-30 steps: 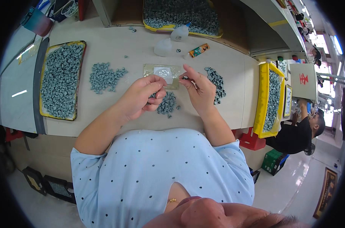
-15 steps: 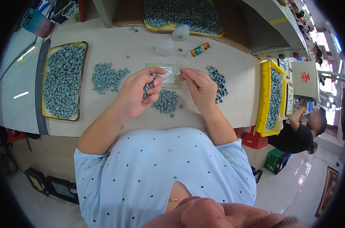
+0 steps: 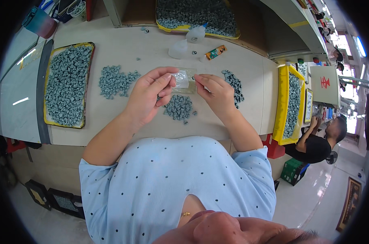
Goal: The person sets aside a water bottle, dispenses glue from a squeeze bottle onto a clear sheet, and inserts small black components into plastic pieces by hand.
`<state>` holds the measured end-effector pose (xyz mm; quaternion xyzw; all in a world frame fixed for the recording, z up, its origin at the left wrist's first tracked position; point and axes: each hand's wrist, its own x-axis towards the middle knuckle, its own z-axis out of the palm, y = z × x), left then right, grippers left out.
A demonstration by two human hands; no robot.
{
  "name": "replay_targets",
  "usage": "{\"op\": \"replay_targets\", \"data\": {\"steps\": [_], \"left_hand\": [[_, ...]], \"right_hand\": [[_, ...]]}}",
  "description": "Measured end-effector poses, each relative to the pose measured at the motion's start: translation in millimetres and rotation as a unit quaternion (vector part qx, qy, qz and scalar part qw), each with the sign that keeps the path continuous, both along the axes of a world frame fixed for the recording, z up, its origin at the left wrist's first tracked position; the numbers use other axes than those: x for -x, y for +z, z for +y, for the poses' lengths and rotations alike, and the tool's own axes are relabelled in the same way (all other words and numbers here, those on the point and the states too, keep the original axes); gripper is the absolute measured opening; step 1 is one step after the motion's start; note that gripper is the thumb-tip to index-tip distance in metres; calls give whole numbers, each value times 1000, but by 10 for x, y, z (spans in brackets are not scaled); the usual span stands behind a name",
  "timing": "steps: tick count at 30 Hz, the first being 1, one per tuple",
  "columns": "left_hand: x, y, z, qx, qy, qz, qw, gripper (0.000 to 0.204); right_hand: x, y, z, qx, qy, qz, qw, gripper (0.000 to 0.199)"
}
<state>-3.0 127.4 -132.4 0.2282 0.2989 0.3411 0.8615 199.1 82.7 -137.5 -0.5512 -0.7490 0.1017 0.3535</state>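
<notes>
My left hand (image 3: 150, 94) is closed, its fingers curled around small grey-green stone-like pieces (image 3: 159, 98) that are mostly hidden now. Thumb and forefinger of my right hand (image 3: 215, 90) pinch a small dark piece (image 3: 193, 77). Between the two hands lies a flat clear plate (image 3: 189, 88) with a white patch carrying a ring-shaped mark. A loose heap of grey-green pieces (image 3: 178, 107) is just nearer to me than the plate. Another heap (image 3: 116, 81) spreads left of my left hand, and a darker heap (image 3: 234, 87) sits beyond my right wrist.
Trays full of pieces stand at the left (image 3: 68, 85), at the back (image 3: 196, 18) and in a yellow basket (image 3: 278, 107) at the right. Behind the plate are a squeeze bottle (image 3: 195, 34), a translucent container (image 3: 178, 49) and an orange-green tube (image 3: 216, 52). A co-worker (image 3: 318, 144) sits at far right.
My left hand has turned, so the pieces in it are now mostly covered by the fingers. The right hand has shifted slightly right, still pinching.
</notes>
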Motion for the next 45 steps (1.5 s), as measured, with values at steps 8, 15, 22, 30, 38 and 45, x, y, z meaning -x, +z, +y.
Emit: {"op": "replay_targets", "data": {"steps": [8,15,22,30,38,45], "left_hand": [[99,-56,27,6,15,-8,1000,14],[70,-68,25,31,8,-10,999,19],[105,-120,20,31,-5,-22,999,19],[195,-198,56,90,22,-32,995,14],[265,-161,67,116,2,-38,992,17],[265,-66,15,76,-30,9,997,23]], "right_hand": [[-5,-171,18,26,39,-141,989,22],[7,-133,45,8,40,-139,989,24],[162,-85,122,-62,58,-96,992,28],[239,-158,150,-94,101,-165,977,31],[329,-181,169,-133,107,-180,969,34],[424,-171,148,-81,32,30,996,23]]}}
